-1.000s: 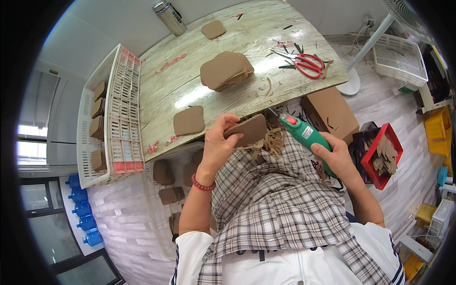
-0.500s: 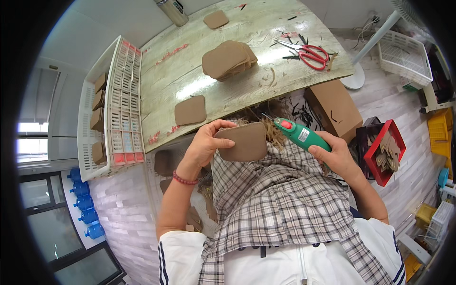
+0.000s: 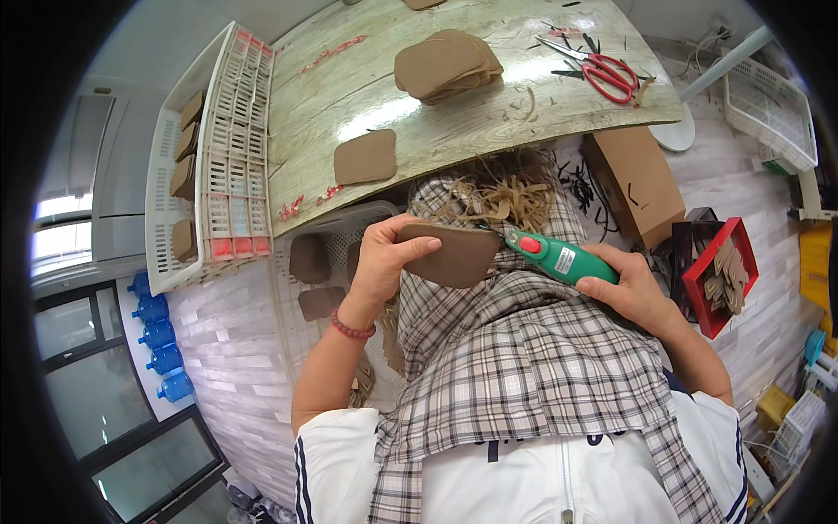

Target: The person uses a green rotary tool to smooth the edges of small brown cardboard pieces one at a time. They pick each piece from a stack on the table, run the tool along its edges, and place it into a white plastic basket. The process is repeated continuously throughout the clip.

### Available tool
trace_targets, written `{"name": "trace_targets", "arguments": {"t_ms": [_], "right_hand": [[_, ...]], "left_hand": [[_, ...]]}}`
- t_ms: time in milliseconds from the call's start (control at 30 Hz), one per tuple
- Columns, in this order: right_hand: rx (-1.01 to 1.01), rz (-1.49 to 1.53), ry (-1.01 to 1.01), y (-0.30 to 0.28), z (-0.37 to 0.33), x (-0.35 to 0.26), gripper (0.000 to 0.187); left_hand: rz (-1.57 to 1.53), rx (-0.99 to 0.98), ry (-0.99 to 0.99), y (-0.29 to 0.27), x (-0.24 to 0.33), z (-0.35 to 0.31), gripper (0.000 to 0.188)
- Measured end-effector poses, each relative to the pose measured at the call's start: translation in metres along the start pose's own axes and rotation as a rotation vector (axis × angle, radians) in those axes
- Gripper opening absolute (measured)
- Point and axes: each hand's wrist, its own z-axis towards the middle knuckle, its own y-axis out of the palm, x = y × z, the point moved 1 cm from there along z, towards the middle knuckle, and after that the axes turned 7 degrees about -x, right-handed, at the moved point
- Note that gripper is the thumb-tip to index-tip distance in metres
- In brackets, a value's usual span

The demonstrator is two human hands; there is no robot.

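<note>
My left hand [image 3: 382,260] pinches a flat brown panel with rounded corners [image 3: 456,259], thumb on its face, over my lap. My right hand [image 3: 627,284] is wrapped round a green electric cutter [image 3: 559,259] with a red button. The cutter's narrow tip is at the panel's upper right corner; whether it touches the edge is too small to tell. Curled brown trimmings [image 3: 511,199] lie on my checked apron [image 3: 532,367], just beyond the panel. On the table, another brown panel [image 3: 365,157] lies near the front edge.
A stack of brown panels [image 3: 445,65] and red-handled scissors [image 3: 607,74] lie on the table [image 3: 323,96]. A white plastic crate [image 3: 236,148] stands at its left. Below are a cardboard box [image 3: 635,185] and a red bin [image 3: 705,272] at right, and a crate holding panels [image 3: 310,259] at left.
The cutter's tip has come from beyond the panel to its upper right corner. The held panel has tilted, its right side lower. The whole view has shifted, with the table higher in it.
</note>
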Motion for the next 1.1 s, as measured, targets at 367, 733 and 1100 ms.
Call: {"name": "trace_targets", "arguments": {"t_ms": [367,733,1100], "right_hand": [[-0.003,-0.024,-0.035,0.003,0.006,-0.015,0.048],[-0.019,0.039,-0.005,0.009,0.012,-0.025,0.046],[-0.082,0.125,0.011,0.012,0.023,-0.031,0.045]], "left_hand": [[0.199,-0.027,0.027,0.008,0.016,0.012,0.011],[0.193,-0.132,-0.002,0.016,0.018,0.016,0.013],[0.278,-0.298,-0.111,0.013,0.021,0.024,0.027]]}}
